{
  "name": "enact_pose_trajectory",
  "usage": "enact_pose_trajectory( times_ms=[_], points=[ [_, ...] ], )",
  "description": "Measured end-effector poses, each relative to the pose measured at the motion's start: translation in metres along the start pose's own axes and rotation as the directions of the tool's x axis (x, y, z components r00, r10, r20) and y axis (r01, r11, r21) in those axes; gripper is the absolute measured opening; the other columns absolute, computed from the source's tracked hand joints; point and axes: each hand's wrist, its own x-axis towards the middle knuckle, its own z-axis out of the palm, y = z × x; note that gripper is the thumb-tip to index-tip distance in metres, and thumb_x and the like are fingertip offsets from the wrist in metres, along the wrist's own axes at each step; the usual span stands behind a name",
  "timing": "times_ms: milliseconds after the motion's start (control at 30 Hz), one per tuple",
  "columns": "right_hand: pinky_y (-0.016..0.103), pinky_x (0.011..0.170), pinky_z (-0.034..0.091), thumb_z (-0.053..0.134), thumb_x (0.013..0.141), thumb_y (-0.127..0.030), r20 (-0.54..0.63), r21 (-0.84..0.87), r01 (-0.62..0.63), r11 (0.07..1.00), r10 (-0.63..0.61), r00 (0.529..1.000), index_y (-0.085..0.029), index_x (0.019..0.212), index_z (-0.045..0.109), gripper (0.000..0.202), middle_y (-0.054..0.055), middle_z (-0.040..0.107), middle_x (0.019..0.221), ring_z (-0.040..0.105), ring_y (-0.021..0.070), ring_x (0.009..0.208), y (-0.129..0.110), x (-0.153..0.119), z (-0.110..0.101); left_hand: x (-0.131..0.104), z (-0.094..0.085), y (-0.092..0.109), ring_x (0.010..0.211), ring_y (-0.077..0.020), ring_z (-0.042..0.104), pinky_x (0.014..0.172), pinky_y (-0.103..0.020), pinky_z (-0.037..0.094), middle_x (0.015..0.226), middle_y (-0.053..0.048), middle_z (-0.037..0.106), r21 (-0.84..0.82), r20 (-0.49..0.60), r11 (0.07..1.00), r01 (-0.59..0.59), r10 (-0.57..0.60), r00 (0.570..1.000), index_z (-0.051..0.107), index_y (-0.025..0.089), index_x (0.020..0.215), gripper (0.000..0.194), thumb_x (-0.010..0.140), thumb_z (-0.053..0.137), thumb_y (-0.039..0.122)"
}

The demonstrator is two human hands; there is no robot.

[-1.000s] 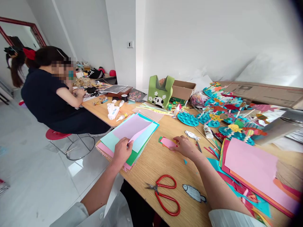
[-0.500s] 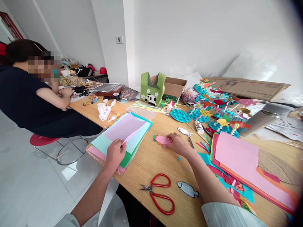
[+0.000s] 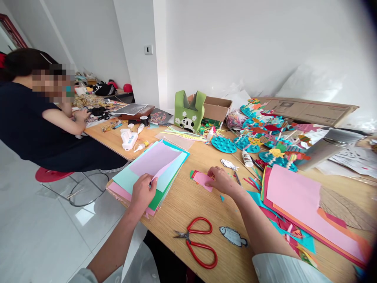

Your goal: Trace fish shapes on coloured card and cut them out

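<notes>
Pink cutout (image 3: 203, 179), red scissors (image 3: 188, 236), perhaps a flask (image 3: 328, 148)

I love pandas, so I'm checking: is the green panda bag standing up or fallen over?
The green panda bag is standing upright: its handles point up, and the panda's head is above its feet.

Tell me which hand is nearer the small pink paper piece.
Right: the right hand touches the pink piece at its right end; the left hand is off to its left, pinching the lilac sheet.
</notes>
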Motion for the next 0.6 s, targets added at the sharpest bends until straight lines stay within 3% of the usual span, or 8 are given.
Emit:
enact_pose_trajectory(
  times_ms=[300, 600],
  points=[
    [0.026, 0.069, 0.042, 0.067, 0.077, -0.023, 0.085, 0.017, 0.056, 0.998, -0.057, 0.995, -0.016, 0.088, 0.069, 0.014, 0.007, 0.069, 0.091, 0.062, 0.0189, 0.083, -0.002, -0.004, -0.007, 0.001, -0.001, 0.0, 0.067, -0.0164, 0.056, 0.066, -0.028, 0.043, 0.067, -0.002, 0.054, -0.005, 0.016, 1.0, -0.005, 0.005, 1.0, 0.048, 0.022, 0.062, 0.032, 0.092, 0.042, 0.032],
    [0.028, 0.081, 0.045, 0.05, 0.087, -0.019, 0.099, -0.003, 0.13, 0.992, -0.129, 0.987, -0.022, 0.118, 0.069, 0.036, 0.009, 0.067, 0.099, 0.062, 0.0192, 0.091, -0.003, -0.012, -0.018, 0.001, -0.002, 0.001, 0.07, -0.0172, 0.058, 0.068, -0.028, 0.045, 0.067, -0.002, 0.056, -0.001, 0.039, 1.0, 0.001, -0.001, 0.999, 0.052, 0.022, 0.065, 0.03, 0.091, 0.043, 0.031]
  ],
)
